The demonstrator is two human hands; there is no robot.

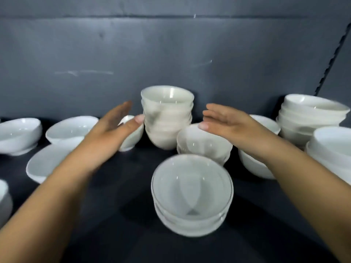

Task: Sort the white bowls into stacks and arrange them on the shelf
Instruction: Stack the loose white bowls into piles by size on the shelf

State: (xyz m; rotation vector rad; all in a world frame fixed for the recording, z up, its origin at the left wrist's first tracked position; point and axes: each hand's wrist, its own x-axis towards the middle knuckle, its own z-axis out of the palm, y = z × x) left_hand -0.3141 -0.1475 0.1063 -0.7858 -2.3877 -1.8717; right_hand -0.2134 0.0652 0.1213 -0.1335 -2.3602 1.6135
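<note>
A tall stack of small white bowls (168, 118) stands at the back centre of the dark shelf (117, 215). My left hand (115, 126) is open just left of it, thumb tip at the stack's side. My right hand (226, 122) is open to the right of the stack, a gap between its fingertips and the bowls. Below the right hand sits a short stack of ribbed bowls (204, 145). A low stack of small bowls (191, 194) stands nearest me. The frame is motion-blurred.
Wide shallow bowls (70, 128) lie singly at the left, one more (19, 135) at the far left. Taller stacks of wide bowls (311, 118) stand at the right, another (332, 149) in front. A small bowl (131, 137) sits behind my left hand. A dark wall (171, 54) backs the shelf.
</note>
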